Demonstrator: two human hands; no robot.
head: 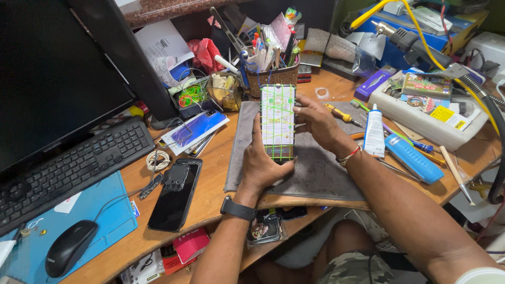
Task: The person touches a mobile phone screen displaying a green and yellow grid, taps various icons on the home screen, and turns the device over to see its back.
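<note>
Both hands grip the phone (278, 122): left hand (263, 160) at 6 o'clock, right hand (318, 123) at 3. Green bands already wrap it crosswise; it is held above the mat (315, 168), not yet set down.

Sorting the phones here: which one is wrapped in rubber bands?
The phone held upright between left hand and right hand; the black phone lying flat has none.

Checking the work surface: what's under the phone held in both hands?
A grey mat on the wooden desk lies under the phone. The left hand covers the mat directly beneath.

Single head view, close, steeply down over cluttered desk (210, 200).
</note>
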